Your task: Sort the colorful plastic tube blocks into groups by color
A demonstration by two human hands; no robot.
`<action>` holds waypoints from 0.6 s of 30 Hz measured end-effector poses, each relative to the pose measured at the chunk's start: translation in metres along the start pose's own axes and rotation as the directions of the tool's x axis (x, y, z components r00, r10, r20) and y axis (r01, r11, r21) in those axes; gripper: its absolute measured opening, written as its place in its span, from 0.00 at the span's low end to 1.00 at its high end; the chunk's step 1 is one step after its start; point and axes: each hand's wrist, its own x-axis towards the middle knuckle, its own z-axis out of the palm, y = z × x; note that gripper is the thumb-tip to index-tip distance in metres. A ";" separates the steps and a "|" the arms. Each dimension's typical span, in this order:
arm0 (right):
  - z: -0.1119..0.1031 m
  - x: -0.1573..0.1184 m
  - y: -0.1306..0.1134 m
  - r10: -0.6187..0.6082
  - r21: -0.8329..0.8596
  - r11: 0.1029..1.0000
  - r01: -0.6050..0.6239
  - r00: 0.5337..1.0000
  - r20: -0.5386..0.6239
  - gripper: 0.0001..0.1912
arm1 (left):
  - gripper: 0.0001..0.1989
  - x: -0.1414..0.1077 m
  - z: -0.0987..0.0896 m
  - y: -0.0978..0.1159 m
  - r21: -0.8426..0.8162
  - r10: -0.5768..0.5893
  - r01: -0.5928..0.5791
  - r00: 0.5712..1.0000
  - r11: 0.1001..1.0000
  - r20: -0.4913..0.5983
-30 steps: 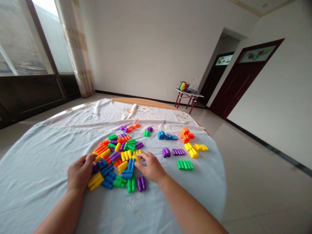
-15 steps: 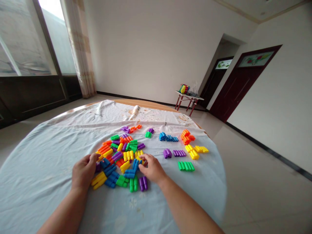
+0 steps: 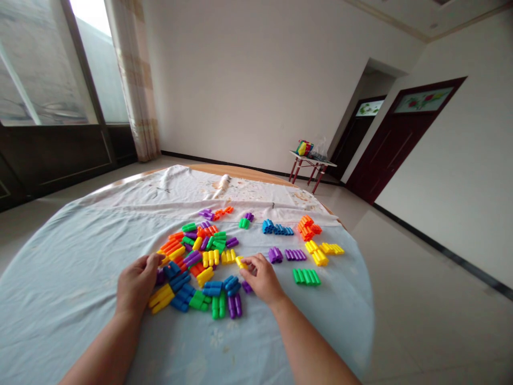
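Observation:
Between my hands lies a loose pile of coloured plastic building pieces, shaped like joined short tubes. My right hand [image 3: 258, 275] pinches a yellow piece [image 3: 241, 262] at the pile's right side. Close by are another yellow piece [image 3: 228, 256], a blue piece [image 3: 231, 285] and a purple piece [image 3: 247, 287] partly behind my fingers. My left hand [image 3: 139, 280] rests at the pile's left edge, thumb and fingers together beside an orange piece [image 3: 172, 247] and a yellow piece [image 3: 162, 298]. Whatever its fingertips may hold is hidden.
To the right stand sorted groups: blue [image 3: 276, 228], orange [image 3: 308, 229], yellow [image 3: 318, 253], purple [image 3: 294, 254] and green [image 3: 306, 276]. A light blue cloth [image 3: 328, 331] covers the round table. A small side table [image 3: 308, 160] with bags stands by the far wall.
My right hand has shifted slightly right and now holds a yellow piece out from the pile. The blue piece near it lies in a different position. My left hand has stayed in place.

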 end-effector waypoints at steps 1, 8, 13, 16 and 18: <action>0.001 0.000 0.000 -0.020 -0.025 0.999 0.020 1.000 0.001 0.13 | 0.22 0.000 0.000 0.000 -0.003 -0.004 0.004 1.000 1.000 0.000; -0.010 0.005 0.000 -0.103 -0.140 0.985 0.096 0.994 -0.041 0.12 | 0.22 0.001 0.001 -0.002 -0.008 -0.021 0.021 1.000 1.000 0.002; -0.017 0.009 0.002 -0.100 -0.119 0.989 0.090 0.991 -0.085 0.13 | 0.22 0.003 0.001 -0.004 -0.002 -0.010 0.010 1.000 1.000 -0.005; -0.016 0.009 0.005 -0.117 -0.077 0.991 0.113 0.992 -0.055 0.15 | 0.23 0.003 0.001 -0.006 0.000 -0.005 0.005 1.000 1.000 -0.007; -0.015 0.009 0.006 -0.113 -0.092 0.990 0.109 0.993 -0.041 0.17 | 0.23 0.003 0.000 -0.006 -0.003 -0.004 0.004 1.000 1.000 0.001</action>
